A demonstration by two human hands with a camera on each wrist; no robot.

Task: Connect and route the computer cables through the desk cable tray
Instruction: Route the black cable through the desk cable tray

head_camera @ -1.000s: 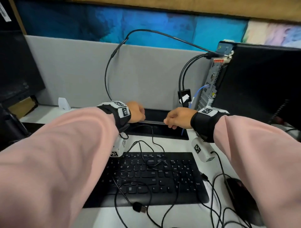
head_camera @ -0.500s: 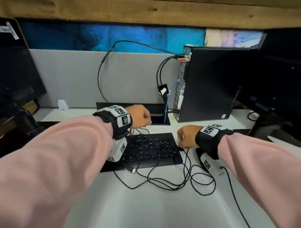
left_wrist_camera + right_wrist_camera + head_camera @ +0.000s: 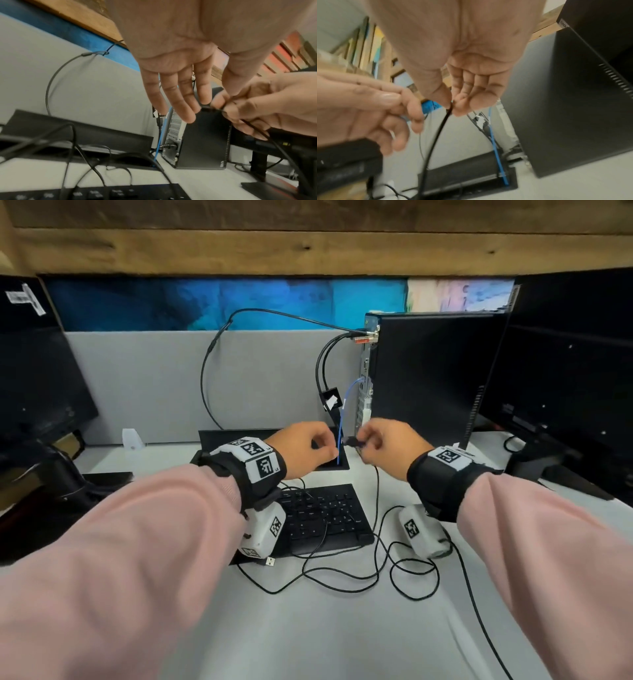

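Note:
My right hand (image 3: 363,443) pinches the black plug (image 3: 354,442) of a thin black cable (image 3: 376,494) between thumb and fingers (image 3: 462,105). The cable hangs down to loose loops on the desk. My left hand (image 3: 325,448) is just left of it, fingers nearly straight, fingertips (image 3: 190,116) touching the plug's end (image 3: 205,108). Both hands hover over the black cable tray opening (image 3: 330,465) at the back of the desk. A blue cable (image 3: 340,422) runs from the computer tower (image 3: 421,378) down into the tray (image 3: 471,180).
A black keyboard (image 3: 322,515) lies below the hands with cables across it and a loose USB plug (image 3: 270,561) at its front left. Monitors stand at the left (image 3: 34,378) and right (image 3: 565,364). A grey partition (image 3: 144,385) backs the desk.
My right hand rose from the desk beside the keyboard, bringing a cable plug up next to my left hand over the tray opening. My left hand shifted right, and the head view moved.

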